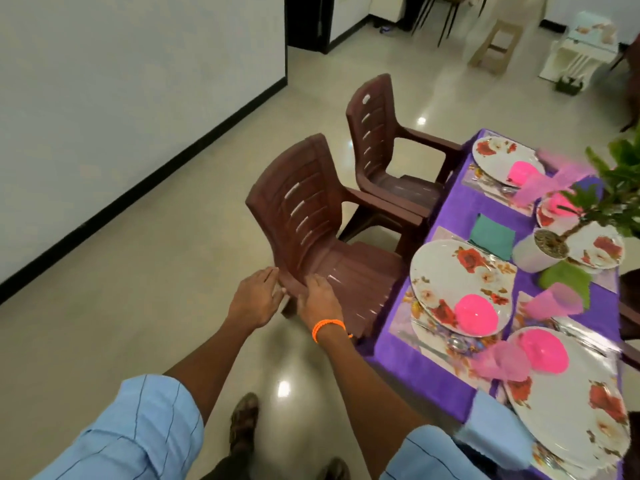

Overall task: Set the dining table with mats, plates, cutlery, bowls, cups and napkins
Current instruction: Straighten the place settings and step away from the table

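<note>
Both hands meet at the near chair (311, 233)'s back corner, left hand (254, 299) open against it and right hand (318, 301) gripping the seat edge, while the nearly set table (426, 379) with its 4 plates lies to the right, nearer the right hand.

Two brown plastic armchairs: near chair (311, 223) and far chair (384, 140), both at the purple-clothed side of the surface, seats tucked toward it. Potted plant (543, 249) in a white pot stands mid-surface. Glossy beige tile floor (156, 271). White wall (121, 81) with black skirting. Background: wooden stool (497, 43), white side table (581, 53), blurred.
</note>
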